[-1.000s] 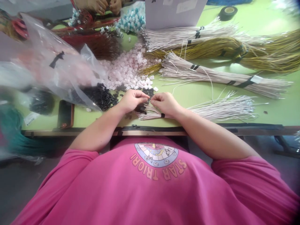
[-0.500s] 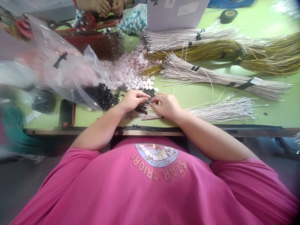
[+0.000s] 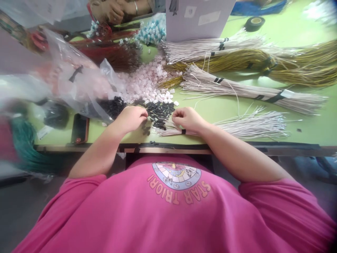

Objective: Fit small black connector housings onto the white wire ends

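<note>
My left hand (image 3: 133,117) is closed at the left side of a pile of small black pieces (image 3: 161,111); whatever its fingers hold is too small to make out. To the right of that pile, my right hand (image 3: 186,118) is pinched over the near bundle of white wires (image 3: 247,124), and I cannot make out what is between its fingertips. The wire ends of this bundle lie beside the black pieces, below my right hand. Beyond both hands spreads a heap of pale pink pieces (image 3: 143,79).
Bundles of white wires (image 3: 244,88) and yellow wires (image 3: 237,59) lie farther back. A plastic bag (image 3: 79,80) and a phone (image 3: 80,128) are at the left. Black tape (image 3: 254,23) sits near a tall box (image 3: 196,21). Another person's hands (image 3: 113,10) are across the table.
My left hand has moved left, away from my right hand, uncovering the black pile. My right hand stays nearly in place. The other person's hands have come together.
</note>
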A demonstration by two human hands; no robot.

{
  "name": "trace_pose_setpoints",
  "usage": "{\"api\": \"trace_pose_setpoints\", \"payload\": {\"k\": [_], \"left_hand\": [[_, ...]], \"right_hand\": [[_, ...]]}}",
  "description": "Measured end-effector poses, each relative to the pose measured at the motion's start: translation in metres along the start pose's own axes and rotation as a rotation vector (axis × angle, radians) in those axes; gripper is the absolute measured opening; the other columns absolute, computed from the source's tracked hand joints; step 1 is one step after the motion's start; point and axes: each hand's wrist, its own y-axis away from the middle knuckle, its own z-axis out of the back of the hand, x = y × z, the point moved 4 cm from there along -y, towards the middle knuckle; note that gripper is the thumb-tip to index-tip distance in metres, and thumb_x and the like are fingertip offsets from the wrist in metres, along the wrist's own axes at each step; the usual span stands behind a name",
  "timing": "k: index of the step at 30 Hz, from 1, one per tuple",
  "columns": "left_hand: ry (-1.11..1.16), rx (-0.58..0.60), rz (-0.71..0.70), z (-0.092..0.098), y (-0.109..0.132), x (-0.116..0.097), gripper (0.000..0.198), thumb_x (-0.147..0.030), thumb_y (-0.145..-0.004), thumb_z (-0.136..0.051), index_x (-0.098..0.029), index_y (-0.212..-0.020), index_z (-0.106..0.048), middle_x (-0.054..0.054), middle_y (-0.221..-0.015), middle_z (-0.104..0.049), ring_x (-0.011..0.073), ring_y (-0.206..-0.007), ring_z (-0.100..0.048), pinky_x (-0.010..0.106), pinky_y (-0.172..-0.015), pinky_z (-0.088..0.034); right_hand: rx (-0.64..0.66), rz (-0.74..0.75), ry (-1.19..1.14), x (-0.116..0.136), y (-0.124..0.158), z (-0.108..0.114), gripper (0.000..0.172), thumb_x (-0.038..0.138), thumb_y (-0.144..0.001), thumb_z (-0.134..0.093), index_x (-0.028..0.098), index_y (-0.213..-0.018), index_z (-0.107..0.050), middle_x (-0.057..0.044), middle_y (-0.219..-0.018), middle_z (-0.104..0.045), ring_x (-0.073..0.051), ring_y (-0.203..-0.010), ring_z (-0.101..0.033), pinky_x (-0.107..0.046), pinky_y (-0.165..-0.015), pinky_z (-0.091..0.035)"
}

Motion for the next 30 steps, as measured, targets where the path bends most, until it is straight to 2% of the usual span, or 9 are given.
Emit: {"api": "trace_pose_setpoints", "payload": {"k": [5,9,14,19,21,25,27,30], "left_hand": [[-0.120,0.017,0.100,-0.014,0.010,0.006,0.023,-0.042,-0.073,-0.057,-0.022,-0.076,-0.066,0.007,-0.080,-0.066,0.0234,-0.075,-0.058,0.037,-0.077,-0.040],[-0.231,0.012,0.055,-0.022,0.008,0.001,0.022,-0.037,-0.076,-0.051,-0.020,-0.080,-0.065,0.008,-0.087,-0.065,0.0232,-0.078,-0.058,0.036,-0.075,-0.041],[-0.228,0.010,0.023,-0.011,0.005,-0.002,0.020,-0.028,-0.075,-0.048,-0.019,-0.077,-0.065,0.007,-0.081,-0.063,0.0195,-0.072,-0.055,0.031,-0.068,-0.042],[0.054,-0.068,0.008,0.005,-0.004,-0.020,0.015,-0.032,-0.074,-0.052,-0.020,-0.075,-0.062,0.003,-0.077,-0.063,0.0165,-0.067,-0.054,0.028,-0.062,-0.040],[0.154,-0.045,0.019,0.003,-0.010,-0.026,0.015,-0.032,-0.073,-0.053,-0.020,-0.075,-0.061,0.002,-0.073,-0.062,0.0146,-0.061,-0.052,0.027,-0.057,-0.039],[0.173,-0.027,0.048,-0.007,-0.024,-0.028,0.011,-0.029,-0.067,-0.058,-0.019,-0.070,-0.063,0.003,-0.070,-0.062,0.0135,-0.057,-0.051,0.026,-0.053,-0.038],[0.256,-0.014,0.043,-0.011,-0.028,-0.027,0.015,-0.027,-0.066,-0.059,-0.019,-0.077,-0.066,0.003,-0.072,-0.063,0.0136,-0.060,-0.053,0.026,-0.057,-0.041],[0.532,0.035,0.013,-0.016,-0.030,-0.030,0.030,-0.025,-0.068,-0.060,-0.017,-0.096,-0.067,0.004,-0.081,-0.067,0.0136,-0.068,-0.058,0.027,-0.066,-0.046]], "right_hand": [[-0.020,-0.025,-0.024,0.003,0.002,0.006,0.015,0.024,-0.063,-0.053,0.014,-0.065,-0.064,0.001,-0.057,-0.057,-0.008,-0.054,-0.046,-0.023,-0.058,-0.038],[-0.030,-0.075,-0.101,-0.003,0.002,0.008,0.017,0.027,-0.061,-0.058,0.013,-0.067,-0.066,0.000,-0.059,-0.057,-0.008,-0.053,-0.045,-0.022,-0.054,-0.037],[0.008,-0.126,-0.193,-0.009,0.002,0.004,0.017,0.026,-0.060,-0.059,0.013,-0.069,-0.065,0.000,-0.061,-0.059,-0.007,-0.051,-0.045,-0.023,-0.052,-0.037],[0.021,-0.082,-0.164,-0.007,0.000,0.001,0.017,0.025,-0.062,-0.056,0.013,-0.069,-0.066,0.000,-0.060,-0.058,-0.007,-0.051,-0.044,-0.023,-0.054,-0.037],[0.007,-0.066,-0.146,-0.006,0.000,0.001,0.017,0.026,-0.063,-0.055,0.013,-0.069,-0.066,0.000,-0.061,-0.058,-0.007,-0.053,-0.046,-0.023,-0.056,-0.038],[0.001,-0.040,-0.122,-0.006,0.001,0.002,0.019,0.027,-0.064,-0.054,0.013,-0.068,-0.066,0.000,-0.062,-0.060,-0.009,-0.058,-0.049,-0.023,-0.060,-0.039],[0.001,-0.042,-0.118,-0.006,0.001,0.002,0.019,0.027,-0.064,-0.053,0.013,-0.069,-0.066,0.000,-0.062,-0.060,-0.009,-0.058,-0.049,-0.023,-0.060,-0.039],[-0.002,-0.054,-0.104,-0.006,0.001,0.003,0.019,0.026,-0.064,-0.053,0.014,-0.069,-0.066,0.001,-0.061,-0.059,-0.009,-0.057,-0.049,-0.023,-0.060,-0.039]]}}
